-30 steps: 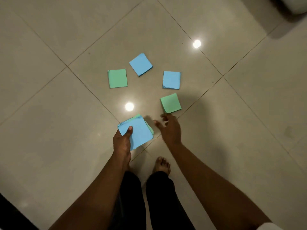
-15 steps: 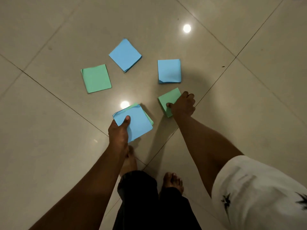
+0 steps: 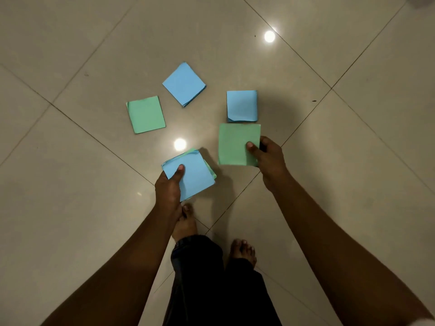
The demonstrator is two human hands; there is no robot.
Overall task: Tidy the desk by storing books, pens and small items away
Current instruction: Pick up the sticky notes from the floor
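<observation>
Stack (image 3: pixel 191 176) left of sheet (image 3: pixel 234 144); three squares (image 3: pixel 184 84) farther off on floor (image 3: pixel 70 208)

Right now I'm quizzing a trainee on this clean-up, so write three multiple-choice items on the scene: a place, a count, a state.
1. Where do the loose paper squares lie? A. desk B. tiled floor C. drawer
2. How many squares lie unheld? A. two B. three C. five
3. What does the right hand do? A. pinches a green square B. rests on the floor C. holds a pen
Answers: 1 B, tiles show beneath; 2 B, one green, two blue lie free; 3 A, its thumb lies on the sheet.
</observation>
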